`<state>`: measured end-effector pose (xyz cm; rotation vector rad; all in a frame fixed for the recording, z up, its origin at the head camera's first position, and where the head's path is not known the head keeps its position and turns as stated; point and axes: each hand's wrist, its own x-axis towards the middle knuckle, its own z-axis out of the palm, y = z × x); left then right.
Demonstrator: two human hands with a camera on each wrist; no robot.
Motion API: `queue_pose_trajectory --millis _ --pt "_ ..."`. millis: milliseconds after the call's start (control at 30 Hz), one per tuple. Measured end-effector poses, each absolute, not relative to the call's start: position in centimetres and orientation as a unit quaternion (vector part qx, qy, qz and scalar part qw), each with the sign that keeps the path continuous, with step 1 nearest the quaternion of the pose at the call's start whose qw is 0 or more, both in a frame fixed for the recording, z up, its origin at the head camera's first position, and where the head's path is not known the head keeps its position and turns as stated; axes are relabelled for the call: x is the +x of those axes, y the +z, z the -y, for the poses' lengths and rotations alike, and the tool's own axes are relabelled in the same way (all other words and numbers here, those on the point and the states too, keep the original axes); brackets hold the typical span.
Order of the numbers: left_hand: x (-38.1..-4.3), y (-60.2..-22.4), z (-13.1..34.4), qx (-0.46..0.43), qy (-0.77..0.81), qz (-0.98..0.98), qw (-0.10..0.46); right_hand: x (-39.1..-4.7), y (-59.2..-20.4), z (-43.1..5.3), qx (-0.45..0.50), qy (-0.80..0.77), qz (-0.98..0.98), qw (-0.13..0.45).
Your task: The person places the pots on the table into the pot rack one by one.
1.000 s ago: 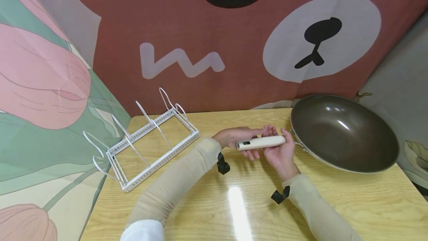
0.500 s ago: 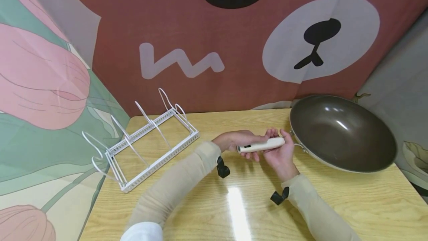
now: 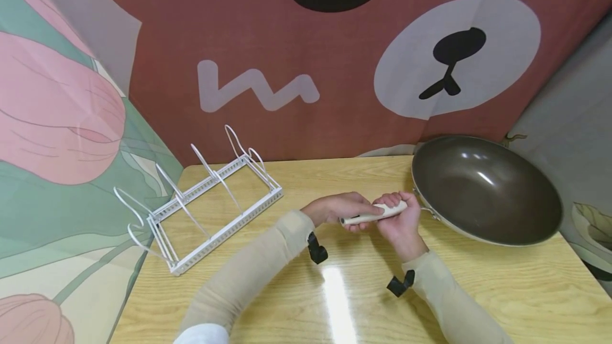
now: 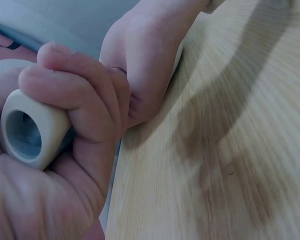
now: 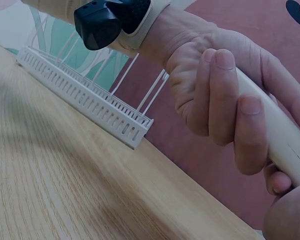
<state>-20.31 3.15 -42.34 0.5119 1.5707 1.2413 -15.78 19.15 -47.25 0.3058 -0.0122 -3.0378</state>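
Note:
A large wok [image 3: 487,190] with a dark brown inside stands at the back right in the head view, its cream handle [image 3: 353,220] pointing left. My left hand [image 3: 338,207] grips the handle near its free end. In the left wrist view its fingers [image 4: 92,100] curl round the handle, whose hollow end [image 4: 27,132] faces the camera. Closer to the wok, my right hand [image 3: 404,227] holds the same handle with fingers folded over it. The right wrist view shows the left hand [image 5: 215,95] wrapped on the handle [image 5: 285,135]. Whether the wok touches the table is unclear.
A white wire rack [image 3: 224,230] with upright loops sits on the wooden table [image 3: 296,301] at the left. Printed cloth [image 3: 334,131] hangs right behind the table, and another patterned cloth [image 3: 62,121] runs along the left side.
My left hand has closed round the handle's end from above. My right fingers, open under the handle before, now fold over it. The wok has shifted slightly left in view.

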Motion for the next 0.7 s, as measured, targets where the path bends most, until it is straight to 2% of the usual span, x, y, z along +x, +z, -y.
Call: queue_pose_trajectory --millis 400,700 --pt "-18.3 -42.9 -3.2 0.204 0.526 -0.681 0.467 -15.1 -47.1 -19.1 0.101 -0.992 0.017 0.068" --pt "-17.0 -44.5 -3.0 0.214 0.532 -0.704 0.420 -14.3 -47.2 -18.8 0.130 -0.990 -0.005 0.046"
